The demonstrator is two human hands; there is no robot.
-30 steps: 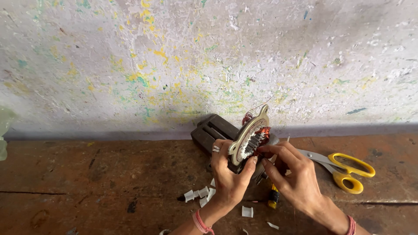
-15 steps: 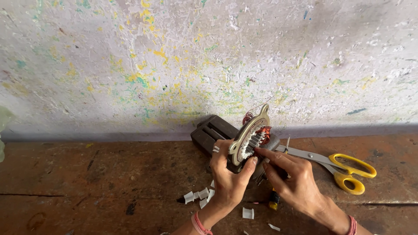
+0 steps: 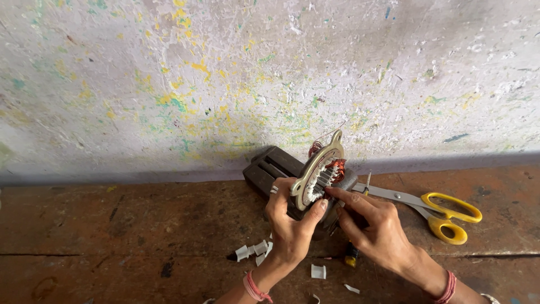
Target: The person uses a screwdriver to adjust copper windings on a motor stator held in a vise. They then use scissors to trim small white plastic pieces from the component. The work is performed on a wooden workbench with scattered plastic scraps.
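**Two Hands on a Little Motor Part**

Here, in the head view, the left hand (image 3: 289, 225) is closed around a round motor part (image 3: 318, 175). The part has a pale metal ring, white teeth inside and shiny copper wire (image 3: 336, 169) wound on it. It is held up on its edge, just above the desk (image 3: 112, 236), close to the wall (image 3: 225, 73). The thumb presses on the front of the ring and the other fingers wrap around the back.

The right hand (image 3: 374, 225) is touching the part from the side. Its fingers are pinched together at the ring's inner edge, right by the white teeth. I cannot tell if they hold something tiny there.

A moment ago the right hand sat a bit lower and its fingers were more spread. Now the fingertips have come up and point into the teeth. That looks like careful poking or pushing work inside the slots, and the left hand has kept the part steady the whole time.

Behind the part lies a dark block (image 3: 270, 168). Yellow-handled scissors (image 3: 444, 217) lie on the desk to the right, in the same place as before. Small white bits (image 3: 253, 250) are scattered near the left wrist, and a small yellow tool (image 3: 351, 256) lies under the right hand.
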